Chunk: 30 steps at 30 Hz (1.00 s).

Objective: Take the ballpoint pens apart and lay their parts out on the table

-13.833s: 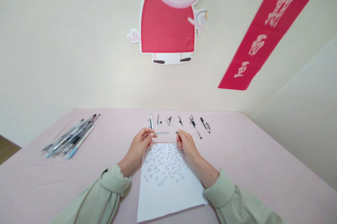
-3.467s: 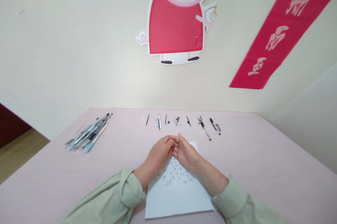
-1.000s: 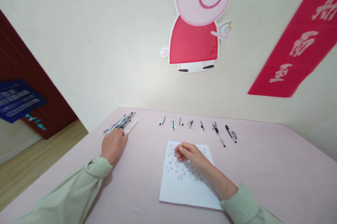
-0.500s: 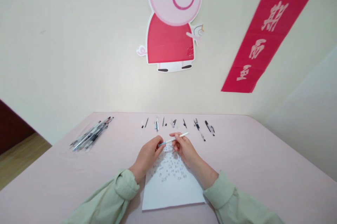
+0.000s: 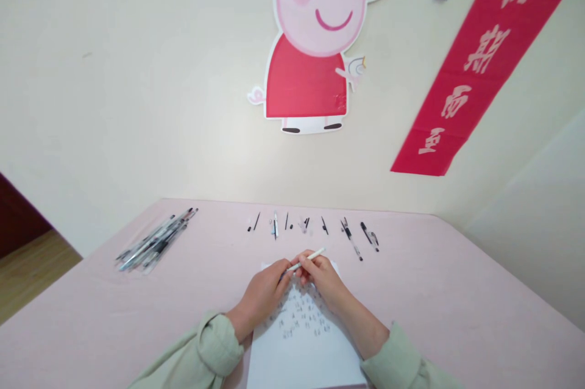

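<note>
A slim white pen (image 5: 315, 254) is held between my two hands above the top part of a sheet of paper (image 5: 304, 361). My left hand (image 5: 265, 291) pinches its lower left end, which the fingers mostly cover. Closed around the pen's middle, my right hand (image 5: 325, 278) leaves the white end sticking out to the upper right. The hands touch or nearly touch at the fingertips. Small dark handwriting covers the upper half of the sheet, partly hidden under the hands.
A heap of pens (image 5: 158, 241) lies on the left of the pink table (image 5: 183, 334). Along the back is a row of pen parts (image 5: 276, 225), with a longer pen (image 5: 353, 240) and black pieces (image 5: 369, 236) to the right. Behind the table rises a wall with a pig cutout (image 5: 307, 84) and a red banner (image 5: 475, 72).
My hands have come closer together on the pen, and my right hand has slid toward the left one. The view has tilted slightly up and left.
</note>
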Available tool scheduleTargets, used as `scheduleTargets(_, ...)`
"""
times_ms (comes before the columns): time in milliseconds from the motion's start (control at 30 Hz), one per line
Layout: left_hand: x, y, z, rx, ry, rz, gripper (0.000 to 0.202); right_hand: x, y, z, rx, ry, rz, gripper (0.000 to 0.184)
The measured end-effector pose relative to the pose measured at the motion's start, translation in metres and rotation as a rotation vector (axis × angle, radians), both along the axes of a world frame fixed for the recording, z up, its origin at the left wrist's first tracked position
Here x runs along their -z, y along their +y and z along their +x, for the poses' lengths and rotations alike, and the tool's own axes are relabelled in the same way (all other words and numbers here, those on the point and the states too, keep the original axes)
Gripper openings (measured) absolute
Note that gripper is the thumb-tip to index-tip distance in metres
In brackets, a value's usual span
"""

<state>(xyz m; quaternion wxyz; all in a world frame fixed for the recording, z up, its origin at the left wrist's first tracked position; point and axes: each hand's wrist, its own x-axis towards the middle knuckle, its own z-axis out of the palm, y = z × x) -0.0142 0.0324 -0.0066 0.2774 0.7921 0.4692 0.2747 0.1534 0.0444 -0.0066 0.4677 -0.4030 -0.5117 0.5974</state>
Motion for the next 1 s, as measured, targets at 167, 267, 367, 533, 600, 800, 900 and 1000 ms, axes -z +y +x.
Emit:
scheduleTargets(167, 0.001, -0.002, 0.001, -0.009, 0.012, -0.033, 0.030, 0.000, 0.001, 0.001, 0.002, 0.004, -0.001, 0.040)
scheduleTargets(267, -0.001, -0.004, 0.001, -0.032, 0.006, -0.057, 0.029, 0.001, 0.001, 0.000, 0.003, 0.024, -0.002, 0.040)
scheduleTargets(367, -0.003, -0.004, 0.001, -0.039, -0.028, -0.070, 0.026, 0.003, 0.001, 0.000, 0.002, 0.044, -0.001, 0.038)
scheduleTargets(533, -0.007, 0.001, -0.001, -0.048, -0.187, -0.118, 0.023, 0.001, 0.002, 0.001, 0.046, 0.157, -0.050, 0.035)
scheduleTargets(600, -0.007, 0.005, -0.002, -0.094, -0.261, -0.139, 0.024, -0.001, 0.003, 0.003, 0.117, 0.271, -0.088, 0.033)
scheduleTargets(800, -0.006, 0.012, -0.006, -0.162, -0.405, -0.200, 0.025, -0.006, 0.004, 0.005, 0.129, 0.356, -0.132, 0.031)
scheduleTargets(900, -0.009, 0.011, -0.006, -0.159, -0.466, -0.252, 0.025, -0.007, 0.002, 0.004, 0.092, 0.304, -0.125, 0.034)
scheduleTargets(1000, -0.011, 0.010, -0.005, -0.140, -0.502, -0.251, 0.024, -0.007, 0.001, 0.003, 0.073, 0.271, -0.121, 0.034)
